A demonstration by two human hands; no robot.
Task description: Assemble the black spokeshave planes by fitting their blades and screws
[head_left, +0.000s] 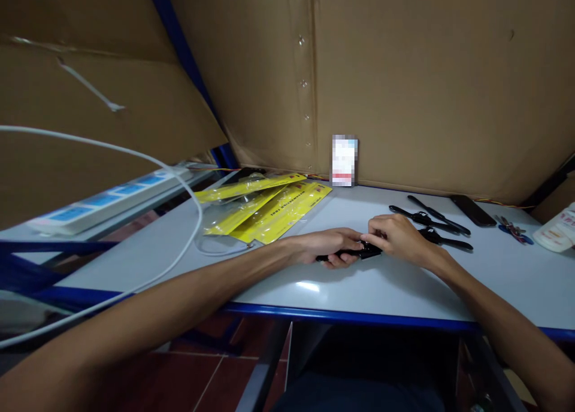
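Just above the front part of the table, my left hand (330,247) is closed around a slim black hand tool (371,254). The tool lies roughly level, its handle end showing at the left below the fingers. My right hand (395,237) has its fingers curled and pinched at the tool's right end, touching my left fingertips. Both hands partly cover the tool, so its exact kind does not show. Right behind my right hand lie similar black tools (422,219) with slim handles.
Yellow clear-fronted packages (287,211) lie fanned out at the left. A lit phone (344,160) leans against the cardboard wall (404,88). A dark phone (472,211), keys (512,229) and a white bottle (554,231) sit at the right. A white cable (197,211) loops past a power strip (112,199).
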